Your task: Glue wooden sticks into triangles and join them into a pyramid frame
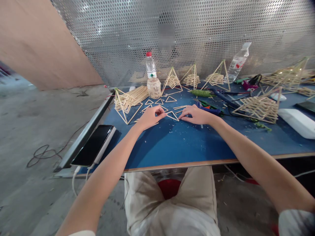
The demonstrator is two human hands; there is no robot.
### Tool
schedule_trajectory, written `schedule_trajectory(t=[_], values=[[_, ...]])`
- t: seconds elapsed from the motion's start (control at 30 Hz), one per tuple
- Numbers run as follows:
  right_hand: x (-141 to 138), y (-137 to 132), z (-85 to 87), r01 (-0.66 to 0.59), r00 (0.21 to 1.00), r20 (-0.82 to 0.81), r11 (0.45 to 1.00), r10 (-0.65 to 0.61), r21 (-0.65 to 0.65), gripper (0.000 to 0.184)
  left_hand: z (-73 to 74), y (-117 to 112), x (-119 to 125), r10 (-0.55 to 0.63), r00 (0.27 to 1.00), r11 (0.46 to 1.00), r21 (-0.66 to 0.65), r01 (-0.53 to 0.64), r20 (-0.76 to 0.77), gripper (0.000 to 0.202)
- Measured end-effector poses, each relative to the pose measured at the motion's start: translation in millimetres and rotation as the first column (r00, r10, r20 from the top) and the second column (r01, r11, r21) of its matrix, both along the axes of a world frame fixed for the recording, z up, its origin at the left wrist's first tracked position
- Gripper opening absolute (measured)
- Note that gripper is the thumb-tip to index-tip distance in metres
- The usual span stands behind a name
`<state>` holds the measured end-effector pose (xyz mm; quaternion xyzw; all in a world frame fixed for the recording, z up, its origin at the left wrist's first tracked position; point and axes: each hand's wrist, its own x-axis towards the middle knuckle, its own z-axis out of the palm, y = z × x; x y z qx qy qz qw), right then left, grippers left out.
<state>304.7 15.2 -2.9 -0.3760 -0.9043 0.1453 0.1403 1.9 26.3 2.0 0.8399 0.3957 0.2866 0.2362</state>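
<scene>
Both my hands rest on the blue table top point(187, 144) around a small triangle of wooden sticks point(172, 115). My left hand point(150, 117) lies left of it, fingers curled and pinched at the triangle's left corner. My right hand point(195, 114) lies right of it, fingers pressed together and pointing at the triangle's right corner. More small stick triangles point(159, 101) lie flat just behind. A blue glue gun point(208, 108) lies behind my right hand.
Stick pyramids point(172, 80) stand along the back, a larger one point(259, 106) at right and one point(126, 103) at left. A water bottle point(150, 67), a jar point(154, 88), a phone point(94, 144) at the left edge, and a white box point(296, 122) are also here. A perforated metal screen point(197, 32) backs the table.
</scene>
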Motion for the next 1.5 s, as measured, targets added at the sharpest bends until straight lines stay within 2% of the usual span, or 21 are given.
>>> schedule_trajectory(t=[0.2, 0.37, 0.53, 0.73, 0.83, 0.97, 1.2, 1.27, 1.33, 1.43, 1.5], values=[[-0.7, -2.0, 2.3, 0.005, 1.0, -0.003, 1.0, -0.005, -0.003, 0.039, -5.2, 0.9, 3.8, 0.084, 0.993, 0.99, -0.119, -0.073, 0.088, 0.024], [-1.4, -2.4, 2.4, -0.001, 1.0, -0.004, 1.0, 0.001, 0.013, 0.041, -5.7, 1.4, 3.3, 0.079, 0.987, 0.978, -0.201, -0.051, 0.138, 0.022], [-1.2, -1.3, 0.9, 0.004, 1.0, 0.005, 1.0, -0.004, 0.006, 0.041, 0.8, -0.6, 4.2, -0.003, 0.996, 0.996, -0.092, 0.01, 0.085, 0.016], [-0.9, -1.7, 1.8, 0.014, 1.0, 0.005, 1.0, -0.014, 0.003, 0.038, 5.3, -3.7, 1.0, -0.041, 0.997, 0.999, -0.021, 0.043, 0.071, 0.022], [-0.9, -3.0, 3.8, 0.013, 1.0, 0.005, 1.0, -0.013, 0.016, 0.038, 4.2, -4.0, 0.0, -0.073, 0.995, 0.997, -0.025, 0.075, 0.074, 0.029], [-0.8, -3.5, 3.8, 0.021, 1.0, -0.009, 0.999, -0.021, 0.03, 0.04, 2.6, -3.1, 1.7, -0.07, 0.991, 0.997, -0.034, 0.075, 0.117, 0.023], [-4.1, 0.5, -4.5, 0.073, 0.994, -0.087, 0.996, -0.069, 0.043, 0.039, 0.6, -0.1, 2.7, -0.035, 0.959, 0.995, -0.079, 0.06, 0.282, 0.028], [-7.7, 0.0, -3.8, 0.072, 0.99, -0.127, 0.996, -0.063, 0.062, 0.039, -0.4, 1.8, 2.7, -0.001, 0.928, 0.99, -0.129, 0.053, 0.373, 0.03], [-10.8, -0.6, -1.8, 0.11, 0.981, -0.17, 0.989, -0.091, 0.104, 0.039, -1.6, 5.9, 2.5, 0.064, 0.864, 0.979, -0.2, 0.043, 0.499, 0.033], [-11.2, -1.5, 1.7, 0.253, 0.933, -0.302, 0.953, -0.194, 0.167, 0.036, -3.2, 14.6, 1.3, 0.175, 0.696, 0.948, -0.31, 0.072, 0.696, 0.035], [-9.3, -2.7, 3.7, 0.329, 0.888, -0.402, 0.92, -0.224, 0.214, 0.03, -3.3, 19.0, 0.5, 0.225, 0.594, 0.922, -0.367, 0.128, 0.772, 0.033]])
